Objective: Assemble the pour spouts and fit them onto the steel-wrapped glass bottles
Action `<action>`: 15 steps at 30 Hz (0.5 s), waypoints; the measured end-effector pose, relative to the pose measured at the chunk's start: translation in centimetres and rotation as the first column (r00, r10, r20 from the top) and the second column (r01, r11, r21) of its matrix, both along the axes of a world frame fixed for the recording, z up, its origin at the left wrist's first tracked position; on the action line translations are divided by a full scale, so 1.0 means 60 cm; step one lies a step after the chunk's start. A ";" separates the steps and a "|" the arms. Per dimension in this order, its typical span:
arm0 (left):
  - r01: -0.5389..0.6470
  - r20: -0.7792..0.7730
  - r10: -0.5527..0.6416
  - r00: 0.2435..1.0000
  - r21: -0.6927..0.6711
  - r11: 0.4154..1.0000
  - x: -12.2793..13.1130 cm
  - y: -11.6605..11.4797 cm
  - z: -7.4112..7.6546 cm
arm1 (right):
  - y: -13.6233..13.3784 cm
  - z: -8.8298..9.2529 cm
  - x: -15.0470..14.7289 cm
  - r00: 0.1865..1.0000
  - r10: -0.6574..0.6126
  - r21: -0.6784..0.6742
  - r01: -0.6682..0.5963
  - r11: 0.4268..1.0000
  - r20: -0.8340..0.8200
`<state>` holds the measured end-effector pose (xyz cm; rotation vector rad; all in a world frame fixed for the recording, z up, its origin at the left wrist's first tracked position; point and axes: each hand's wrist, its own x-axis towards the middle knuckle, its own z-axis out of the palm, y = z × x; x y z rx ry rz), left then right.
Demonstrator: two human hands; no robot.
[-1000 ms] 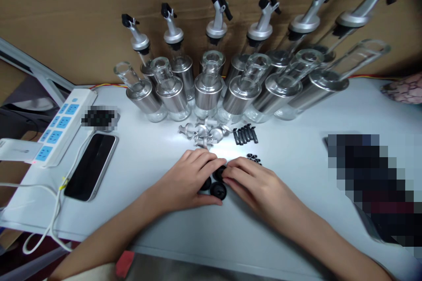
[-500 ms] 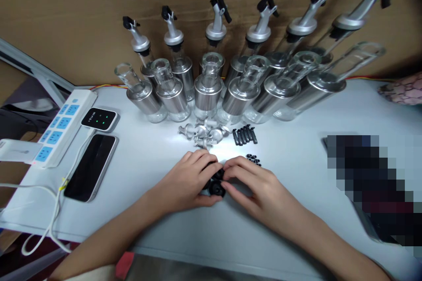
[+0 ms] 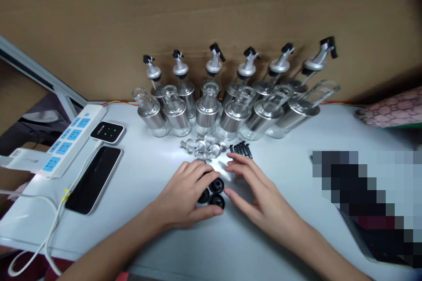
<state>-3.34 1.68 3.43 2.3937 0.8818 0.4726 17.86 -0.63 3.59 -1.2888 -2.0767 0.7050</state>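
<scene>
My left hand (image 3: 187, 193) lies over a small group of round black stoppers (image 3: 216, 202), its fingers curved over them and its thumb along their near side. Just right of them, my right hand (image 3: 260, 189) has its fingers apart with nothing between them. Beyond my hands lie silver pourer parts (image 3: 206, 147) in a cluster and a row of small black levers (image 3: 241, 148), partly behind my right fingers. Open glass bottles with metal sleeves (image 3: 207, 112) stand in a row, and behind them are bottles topped with silver-and-black pourers (image 3: 246, 68).
On the left are a power strip (image 3: 70, 140), a small black-and-white device (image 3: 108, 132), a phone (image 3: 94, 180) and white cables (image 3: 52, 228). A pink patterned object (image 3: 392, 107) lies at the right, above a pixelated dark item (image 3: 369, 210). Cardboard (image 3: 198, 9) backs the table.
The view has tilted up, so the bottles appear lower. My right hand has drawn away from the black stoppers and its fingers have spread. More of the stoppers shows beside my left hand.
</scene>
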 end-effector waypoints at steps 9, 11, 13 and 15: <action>-0.122 0.024 0.122 0.992 0.029 0.992 -0.002 -0.004 0.000 | -0.001 -0.011 -0.004 0.967 -0.086 -0.435 -0.028 0.900 -0.239; -0.130 0.041 0.128 0.991 0.058 0.990 -0.003 -0.004 0.003 | -0.001 -0.014 -0.005 0.957 -0.098 -0.426 -0.030 0.904 -0.274; -0.134 0.066 0.129 0.989 0.077 0.988 -0.003 -0.006 0.008 | 0.000 -0.012 -0.007 0.954 -0.103 -0.384 -0.013 0.923 -0.280; -0.095 0.103 0.083 0.991 0.120 0.988 -0.001 -0.011 0.010 | 0.004 -0.006 -0.007 0.954 -0.106 -0.314 0.013 0.949 -0.279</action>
